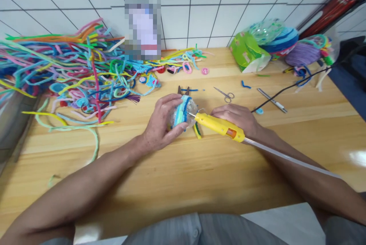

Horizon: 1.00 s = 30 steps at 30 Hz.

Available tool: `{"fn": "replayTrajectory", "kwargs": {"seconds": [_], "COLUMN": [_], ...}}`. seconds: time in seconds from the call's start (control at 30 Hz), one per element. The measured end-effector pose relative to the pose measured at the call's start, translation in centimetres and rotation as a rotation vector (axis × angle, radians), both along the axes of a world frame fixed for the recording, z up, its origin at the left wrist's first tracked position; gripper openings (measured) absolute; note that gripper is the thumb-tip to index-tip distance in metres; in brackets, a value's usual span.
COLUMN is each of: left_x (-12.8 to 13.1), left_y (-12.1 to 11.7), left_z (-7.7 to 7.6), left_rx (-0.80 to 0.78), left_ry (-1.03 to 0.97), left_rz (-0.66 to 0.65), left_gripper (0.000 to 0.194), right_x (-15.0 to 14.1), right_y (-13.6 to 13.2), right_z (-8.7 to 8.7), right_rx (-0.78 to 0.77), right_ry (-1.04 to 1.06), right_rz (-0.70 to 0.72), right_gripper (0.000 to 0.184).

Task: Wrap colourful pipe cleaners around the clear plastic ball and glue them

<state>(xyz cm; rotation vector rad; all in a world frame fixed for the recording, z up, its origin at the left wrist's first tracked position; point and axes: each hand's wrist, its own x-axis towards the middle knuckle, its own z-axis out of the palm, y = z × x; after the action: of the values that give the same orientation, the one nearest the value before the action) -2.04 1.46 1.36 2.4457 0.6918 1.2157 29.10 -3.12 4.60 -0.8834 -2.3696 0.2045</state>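
Mid-frame, my L hand grips the plastic pc, R hand grips the glue gun, so I'd best hold its tip close & steady.

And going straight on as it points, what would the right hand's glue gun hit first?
Probably the blue-banded object in the left hand; the nozzle of the glue gun looks very close, though contact is unclear.

Counted at the centre of the frame: one left hand, one right hand, one yellow glue gun, one blue-banded clear object. Right of centre: one pair of scissors, one cutter knife, one black cable. Upper right: one green packet. Upper left: numerous fuzzy stems, too tangled to count.
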Motion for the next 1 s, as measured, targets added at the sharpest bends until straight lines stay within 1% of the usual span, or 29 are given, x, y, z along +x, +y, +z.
{"fn": "replayTrajectory", "kwargs": {"seconds": [0.13, 0.2, 0.33, 0.53, 0.7, 0.87, 1.0], "left_x": [0.01, -0.04, -0.17, -0.25, -0.30, -0.34, -0.31], "left_y": [0.00, 0.00, -0.03, -0.04, -0.02, -0.06, -0.07], "left_z": [-0.03, 0.01, 0.15, 0.27, 0.15, 0.07, 0.04], "left_rx": [0.000, -0.008, -0.008, -0.010, -0.008, -0.018, -0.018], "left_ry": [-0.009, -0.004, 0.020, 0.028, 0.038, 0.044, 0.039], "left_rz": [-0.001, -0.001, 0.010, 0.006, 0.022, 0.026, 0.031], "left_gripper": [0.060, 0.060, 0.059, 0.059, 0.059, 0.059, 0.058], "right_x": [-0.17, -0.13, 0.07, 0.12, -0.03, -0.06, -0.15], "right_y": [-0.04, -0.08, -0.15, 0.02, 0.02, -0.03, 0.07], "right_z": [-0.12, -0.14, -0.09, -0.40, -0.93, -0.51, -0.77], "right_rx": [-0.002, -0.005, -0.039, -0.060, -0.046, -0.104, -0.064], "right_ry": [0.002, 0.011, 0.043, 0.064, 0.122, 0.076, 0.115], "right_rz": [0.039, 0.034, 0.002, 0.068, 0.011, 0.067, 0.081], "right_gripper": [0.033, 0.033, 0.031, 0.025, 0.029, 0.032, 0.029]}}
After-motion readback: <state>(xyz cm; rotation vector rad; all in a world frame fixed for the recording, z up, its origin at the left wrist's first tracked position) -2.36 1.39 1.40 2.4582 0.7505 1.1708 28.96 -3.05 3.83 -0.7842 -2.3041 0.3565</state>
